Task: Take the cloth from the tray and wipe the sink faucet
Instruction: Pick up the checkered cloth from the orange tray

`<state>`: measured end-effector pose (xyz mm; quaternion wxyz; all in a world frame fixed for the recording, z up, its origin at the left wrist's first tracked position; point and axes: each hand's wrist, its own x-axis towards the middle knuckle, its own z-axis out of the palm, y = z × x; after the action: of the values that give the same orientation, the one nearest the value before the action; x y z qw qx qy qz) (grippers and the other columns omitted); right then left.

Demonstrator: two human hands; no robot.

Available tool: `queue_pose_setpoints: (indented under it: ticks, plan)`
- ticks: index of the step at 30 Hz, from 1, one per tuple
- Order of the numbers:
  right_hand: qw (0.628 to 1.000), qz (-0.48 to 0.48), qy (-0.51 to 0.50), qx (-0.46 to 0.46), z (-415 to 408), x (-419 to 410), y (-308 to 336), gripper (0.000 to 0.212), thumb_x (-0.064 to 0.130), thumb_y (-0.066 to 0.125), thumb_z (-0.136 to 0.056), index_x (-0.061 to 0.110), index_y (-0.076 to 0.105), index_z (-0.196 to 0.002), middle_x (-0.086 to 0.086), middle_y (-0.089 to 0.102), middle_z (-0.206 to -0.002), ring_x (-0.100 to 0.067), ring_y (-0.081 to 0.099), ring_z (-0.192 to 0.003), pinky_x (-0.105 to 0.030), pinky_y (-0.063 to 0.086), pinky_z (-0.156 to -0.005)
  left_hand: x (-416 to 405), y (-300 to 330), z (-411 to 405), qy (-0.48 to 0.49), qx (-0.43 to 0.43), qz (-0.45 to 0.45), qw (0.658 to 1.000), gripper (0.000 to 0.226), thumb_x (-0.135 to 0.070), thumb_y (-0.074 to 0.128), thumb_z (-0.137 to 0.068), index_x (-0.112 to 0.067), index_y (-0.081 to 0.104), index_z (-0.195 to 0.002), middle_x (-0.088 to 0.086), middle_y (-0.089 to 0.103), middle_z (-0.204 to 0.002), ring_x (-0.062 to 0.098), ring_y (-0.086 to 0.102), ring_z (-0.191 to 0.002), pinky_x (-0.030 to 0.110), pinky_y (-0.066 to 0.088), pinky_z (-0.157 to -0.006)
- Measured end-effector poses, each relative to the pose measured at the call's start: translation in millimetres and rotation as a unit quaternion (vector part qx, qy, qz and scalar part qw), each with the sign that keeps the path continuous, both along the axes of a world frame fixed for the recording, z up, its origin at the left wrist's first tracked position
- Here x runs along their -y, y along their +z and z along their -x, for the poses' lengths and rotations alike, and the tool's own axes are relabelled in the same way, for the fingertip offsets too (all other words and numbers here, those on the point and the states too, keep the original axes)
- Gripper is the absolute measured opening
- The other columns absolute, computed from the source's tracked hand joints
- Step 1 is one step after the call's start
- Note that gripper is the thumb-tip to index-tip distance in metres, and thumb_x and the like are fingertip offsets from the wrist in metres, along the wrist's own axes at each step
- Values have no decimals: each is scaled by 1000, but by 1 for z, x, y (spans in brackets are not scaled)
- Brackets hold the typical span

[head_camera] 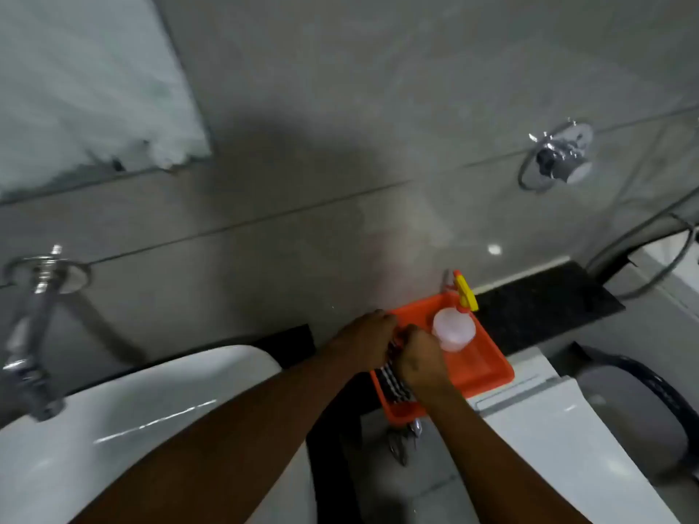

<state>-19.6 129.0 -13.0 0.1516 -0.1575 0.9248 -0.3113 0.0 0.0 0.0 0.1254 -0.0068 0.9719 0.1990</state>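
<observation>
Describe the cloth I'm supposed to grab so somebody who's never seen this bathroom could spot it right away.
Find the white sink, then look just right of it to the orange tray on the dark counter. The cloth lies at the tray's left end, under both hands. It is the only black-and-white patterned thing there; its neighbour is a clear spray bottle with a yellow trigger.

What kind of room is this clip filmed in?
Most likely a bathroom: a white sink with a chrome faucet on a tiled wall, a mirror above, and a wall valve at right.
</observation>
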Motion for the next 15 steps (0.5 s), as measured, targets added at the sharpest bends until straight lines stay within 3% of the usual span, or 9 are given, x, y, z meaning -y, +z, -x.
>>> queue_pose_setpoints:
  ticks: [2, 4, 7, 9, 12, 15]
  plan:
    - [996, -38, -36, 77, 8, -14, -39, 28, 14, 64, -89, -3, 63, -110, -22, 69, -114, -35, 66, -105, -34, 50, -85, -8, -39, 24, 29, 70, 10, 997, 41, -25, 60, -90, -12, 59, -129, 11, 57, -141, 29, 55, -129, 43, 43, -110]
    - [983, -63, -52, 165, 12, -25, -75, 41, 22, 65, -93, -1, 55, -125, -19, 63, -126, -31, 62, -114, -32, 50, -93, -10, -72, 38, 81, 138, 22, 987, 35, -27, 61, -91, -14, 63, -123, 12, 64, -134, 31, 62, -120, 44, 50, -104]
    - [974, -62, -74, 206, 23, -28, -115, 49, 24, 62, -95, 0, 46, -134, -18, 59, -130, -30, 62, -115, -30, 53, -96, -12, -101, 59, 69, 160, 51, 983, 29, -15, 56, -89, -7, 64, -116, 18, 66, -122, 35, 64, -112, 47, 52, -100]
    - [980, -63, -45, 186, 25, -24, -130, 48, 24, 61, -95, -2, 47, -133, -18, 62, -126, -31, 63, -113, -36, 53, -97, -11, -114, 69, 54, 188, 76, 978, 34, -11, 58, -88, -6, 62, -121, 19, 65, -126, 36, 63, -114, 48, 51, -102]
    - [983, -79, -23, 164, 30, -18, -150, 42, 24, 62, -95, -1, 52, -127, -17, 64, -123, -29, 64, -111, -33, 53, -95, -15, -136, 83, 71, 228, 57, 969, 36, -14, 59, -89, -5, 59, -124, 21, 63, -129, 37, 62, -115, 51, 51, -102]
    - [965, -58, -71, 246, 43, -17, -162, 34, 14, 64, -92, 3, 54, -123, -15, 63, -120, -25, 64, -105, -29, 55, -86, -12, -145, 91, 93, 218, 34, 971, 28, -20, 64, -86, -7, 65, -111, 19, 68, -120, 35, 66, -107, 49, 54, -97]
